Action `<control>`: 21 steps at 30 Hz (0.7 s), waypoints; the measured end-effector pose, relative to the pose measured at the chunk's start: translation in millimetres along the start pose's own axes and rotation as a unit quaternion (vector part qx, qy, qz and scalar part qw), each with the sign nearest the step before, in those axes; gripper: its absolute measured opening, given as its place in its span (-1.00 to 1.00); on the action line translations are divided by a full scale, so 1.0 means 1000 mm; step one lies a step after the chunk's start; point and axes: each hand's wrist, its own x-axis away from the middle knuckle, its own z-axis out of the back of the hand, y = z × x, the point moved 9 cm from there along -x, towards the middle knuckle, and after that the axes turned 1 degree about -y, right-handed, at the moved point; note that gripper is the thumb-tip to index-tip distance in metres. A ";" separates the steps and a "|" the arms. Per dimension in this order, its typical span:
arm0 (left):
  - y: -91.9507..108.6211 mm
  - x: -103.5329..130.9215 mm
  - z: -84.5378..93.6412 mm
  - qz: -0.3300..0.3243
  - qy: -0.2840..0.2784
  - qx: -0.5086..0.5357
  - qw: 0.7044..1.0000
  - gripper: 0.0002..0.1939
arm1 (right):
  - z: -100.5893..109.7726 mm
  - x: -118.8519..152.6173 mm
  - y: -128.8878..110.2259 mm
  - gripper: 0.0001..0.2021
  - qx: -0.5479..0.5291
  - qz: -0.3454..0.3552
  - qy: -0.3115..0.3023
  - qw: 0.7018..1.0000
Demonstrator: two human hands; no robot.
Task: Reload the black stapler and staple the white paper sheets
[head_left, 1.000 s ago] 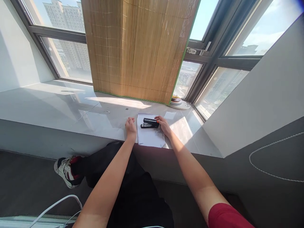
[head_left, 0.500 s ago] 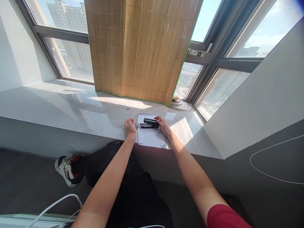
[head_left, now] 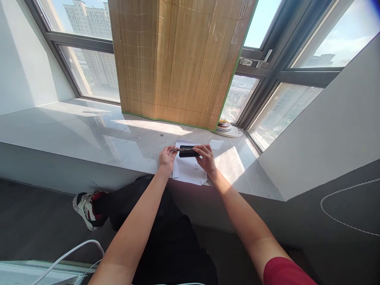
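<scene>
Head camera: black stapler point(head_left: 187, 152) over white paper point(head_left: 188, 171) on glossy windowsill point(head_left: 142, 148), sunlit in patches. Right hand point(head_left: 207, 160) clamps one end; left hand point(head_left: 166, 159) pinches metal slide point(head_left: 176, 150) at the other. Bamboo blind point(head_left: 181, 59) hangs behind, stacked round discs point(head_left: 225, 127) near its lower right corner. Beaded cord point(head_left: 322, 202) loops far right.

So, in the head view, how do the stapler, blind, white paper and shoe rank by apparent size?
1. Blind
2. White paper and shoe: too close to rank
3. Stapler, partly hidden by the right hand
</scene>
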 end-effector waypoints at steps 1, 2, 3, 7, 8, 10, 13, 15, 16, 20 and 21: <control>-0.003 0.001 -0.001 0.014 -0.008 0.002 1.000 -0.78 | 0.000 0.001 -0.002 -0.62 0.019 0.009 -0.001 1.000; -0.005 0.001 -0.002 0.025 -0.011 0.003 1.000 -0.76 | 0.000 0.002 -0.003 -0.60 0.036 0.018 -0.001 0.999; -0.007 0.001 -0.002 0.033 -0.012 0.003 0.999 -0.75 | 0.000 0.002 -0.005 -0.59 0.052 0.026 0.001 0.998; -0.013 -0.001 -0.002 0.044 -0.025 -0.001 0.999 -0.72 | 0.000 0.005 -0.009 -0.58 0.097 0.043 0.003 0.994; -0.014 -0.002 -0.003 0.044 -0.031 -0.004 0.999 -0.71 | -0.001 0.005 -0.010 -0.58 0.105 0.044 -0.001 0.993; -0.015 -0.004 -0.003 0.044 -0.037 -0.011 0.998 -0.71 | -0.002 0.004 -0.009 -0.57 0.116 0.039 -0.009 0.992; -0.016 -0.006 -0.001 0.042 -0.036 -0.024 0.998 -0.72 | 0.001 0.002 -0.004 -0.59 0.111 0.007 0.001 0.994; -0.015 -0.005 -0.001 0.032 -0.039 -0.038 0.998 -0.74 | 0.007 0.000 0.003 -0.66 0.088 -0.033 0.031 0.995; -0.013 -0.005 -0.001 0.018 -0.040 -0.046 0.998 -0.76 | 0.011 -0.001 0.007 -0.71 0.072 -0.060 0.046 0.995; 0.006 0.002 -0.003 -0.070 -0.042 -0.103 0.991 -0.86 | 0.013 0.002 0.033 -0.82 0.010 -0.197 0.050 0.979; 0.010 0.004 -0.004 -0.089 -0.042 -0.122 0.988 -0.88 | 0.010 0.004 0.039 -0.78 0.001 -0.229 0.034 0.973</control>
